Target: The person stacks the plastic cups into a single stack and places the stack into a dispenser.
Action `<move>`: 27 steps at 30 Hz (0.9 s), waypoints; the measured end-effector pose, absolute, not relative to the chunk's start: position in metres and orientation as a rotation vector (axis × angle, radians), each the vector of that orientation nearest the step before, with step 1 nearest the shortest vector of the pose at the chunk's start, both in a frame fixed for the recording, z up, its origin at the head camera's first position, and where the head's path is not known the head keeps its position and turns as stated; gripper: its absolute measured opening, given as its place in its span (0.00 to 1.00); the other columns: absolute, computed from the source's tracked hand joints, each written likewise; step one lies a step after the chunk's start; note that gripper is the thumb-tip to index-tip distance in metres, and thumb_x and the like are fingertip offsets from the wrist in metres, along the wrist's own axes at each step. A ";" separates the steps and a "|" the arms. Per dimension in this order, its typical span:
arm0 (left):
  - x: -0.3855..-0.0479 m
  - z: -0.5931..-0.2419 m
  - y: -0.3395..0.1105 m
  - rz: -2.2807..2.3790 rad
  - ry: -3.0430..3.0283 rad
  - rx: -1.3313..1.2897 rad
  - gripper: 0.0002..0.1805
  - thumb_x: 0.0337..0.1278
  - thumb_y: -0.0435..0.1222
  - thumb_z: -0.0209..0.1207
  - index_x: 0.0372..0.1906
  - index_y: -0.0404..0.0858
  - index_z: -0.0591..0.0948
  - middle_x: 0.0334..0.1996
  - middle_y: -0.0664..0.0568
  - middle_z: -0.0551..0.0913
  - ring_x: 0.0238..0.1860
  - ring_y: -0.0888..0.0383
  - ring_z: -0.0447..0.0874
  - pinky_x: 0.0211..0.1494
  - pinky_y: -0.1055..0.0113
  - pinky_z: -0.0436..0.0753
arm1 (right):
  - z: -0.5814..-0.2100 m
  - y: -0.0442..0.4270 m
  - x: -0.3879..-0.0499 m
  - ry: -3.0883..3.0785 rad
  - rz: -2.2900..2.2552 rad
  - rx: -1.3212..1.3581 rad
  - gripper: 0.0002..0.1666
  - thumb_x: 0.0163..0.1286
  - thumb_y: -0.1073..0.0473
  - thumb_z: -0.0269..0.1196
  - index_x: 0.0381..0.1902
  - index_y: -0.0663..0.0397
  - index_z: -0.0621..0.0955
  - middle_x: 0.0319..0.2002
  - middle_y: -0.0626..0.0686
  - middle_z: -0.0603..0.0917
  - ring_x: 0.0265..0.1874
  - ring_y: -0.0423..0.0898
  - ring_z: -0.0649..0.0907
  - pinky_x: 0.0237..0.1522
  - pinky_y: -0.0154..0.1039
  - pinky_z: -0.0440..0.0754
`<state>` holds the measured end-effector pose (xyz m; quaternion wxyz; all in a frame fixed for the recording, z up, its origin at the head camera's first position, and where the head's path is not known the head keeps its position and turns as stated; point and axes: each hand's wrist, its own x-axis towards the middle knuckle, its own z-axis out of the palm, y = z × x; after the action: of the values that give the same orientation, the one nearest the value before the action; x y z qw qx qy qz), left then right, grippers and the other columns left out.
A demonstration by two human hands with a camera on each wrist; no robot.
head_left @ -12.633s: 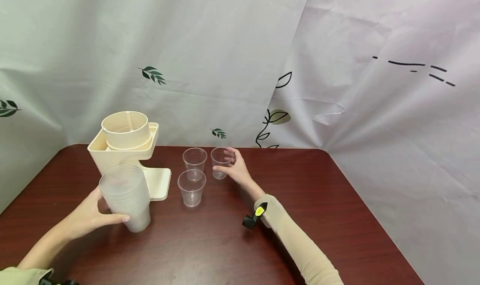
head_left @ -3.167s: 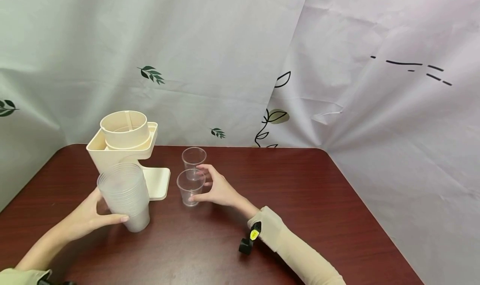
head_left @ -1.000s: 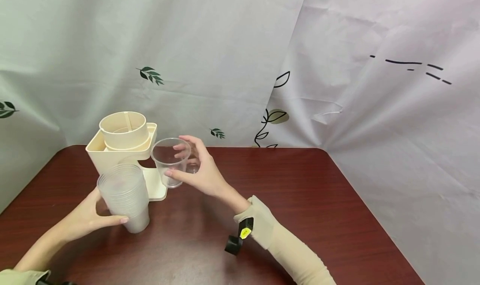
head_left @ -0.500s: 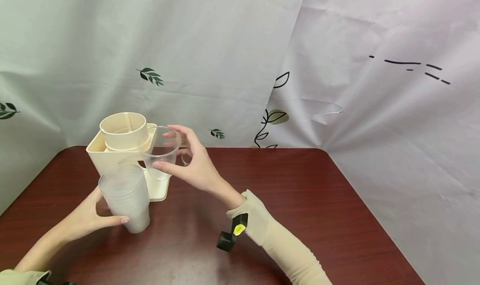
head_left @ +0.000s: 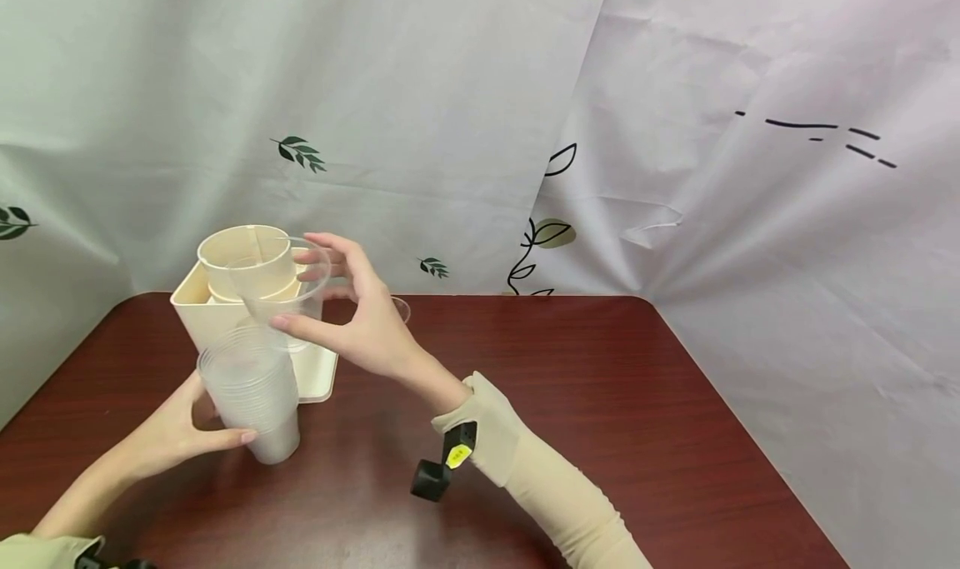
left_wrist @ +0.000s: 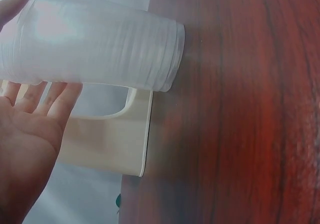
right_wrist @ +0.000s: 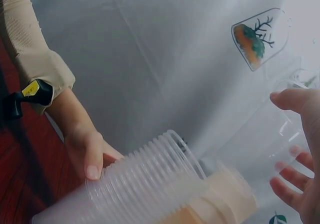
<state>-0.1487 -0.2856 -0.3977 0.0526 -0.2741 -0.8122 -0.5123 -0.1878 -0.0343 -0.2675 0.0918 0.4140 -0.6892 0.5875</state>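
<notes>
My left hand (head_left: 168, 431) grips a tall stack of nested clear plastic cups (head_left: 251, 386), thumb on the near side. The stack stands on the table, seen lying sideways in the left wrist view. My right hand (head_left: 367, 315) holds a single clear plastic cup (head_left: 307, 298) between thumb and fingers. That cup is in the air, just above the stack's top rim and overlapping it in the head view; in the right wrist view the cup (right_wrist: 260, 134) is apart from the stack (right_wrist: 140, 184). Behind my right wrist, only the rim of another clear cup (head_left: 403, 309) shows.
A cream plastic stand (head_left: 191, 315) with a round holder (head_left: 247, 261) on top and a flat foot (head_left: 318, 377) is right behind the stack. The dark red wooden table (head_left: 562, 436) reaches back to a pale printed curtain (head_left: 420, 119).
My right hand has lifted the nearer loose cup and carried it left to the stack. The rightmost of the earlier loose cups is gone from its place. My left hand stays put.
</notes>
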 end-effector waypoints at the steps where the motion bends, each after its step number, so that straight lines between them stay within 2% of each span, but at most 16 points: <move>1: -0.149 -0.398 -0.286 -1.563 -2.465 -0.838 0.54 0.37 0.16 0.66 0.71 0.45 0.53 0.55 0.70 0.72 0.50 0.75 0.77 0.44 0.78 0.78 | -0.267 -0.036 -0.188 -2.044 1.755 1.232 0.47 0.54 0.70 0.70 0.68 0.53 0.59 0.60 0.59 0.74 0.55 0.48 0.80 0.53 0.29 0.77; 8: -0.151 -0.401 -0.286 -1.572 -2.439 -0.859 0.54 0.36 0.15 0.65 0.70 0.48 0.55 0.55 0.70 0.73 0.50 0.75 0.77 0.44 0.79 0.77 | -0.268 -0.047 -0.188 -2.058 1.823 1.225 0.46 0.55 0.70 0.69 0.67 0.51 0.59 0.60 0.59 0.75 0.56 0.40 0.79 0.54 0.29 0.77; 18: -0.150 -0.402 -0.284 -1.589 -2.405 -0.874 0.56 0.36 0.14 0.64 0.72 0.45 0.52 0.56 0.69 0.71 0.52 0.76 0.75 0.44 0.79 0.77 | -0.271 -0.058 -0.183 -2.077 1.816 1.289 0.46 0.57 0.69 0.68 0.68 0.51 0.57 0.61 0.57 0.74 0.56 0.33 0.77 0.56 0.26 0.75; 27: -0.151 -0.402 -0.284 -1.644 -2.377 -0.892 0.57 0.36 0.13 0.63 0.73 0.44 0.50 0.58 0.66 0.71 0.53 0.75 0.75 0.45 0.80 0.76 | -0.272 -0.063 -0.185 -2.174 1.728 1.316 0.45 0.58 0.67 0.68 0.67 0.51 0.56 0.62 0.57 0.74 0.56 0.35 0.77 0.54 0.24 0.75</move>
<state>-0.1508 -0.2840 -0.4019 0.0584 -0.2943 -0.7846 -0.5426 -0.1847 -0.0628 -0.2725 0.0341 0.4279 -0.7070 0.5620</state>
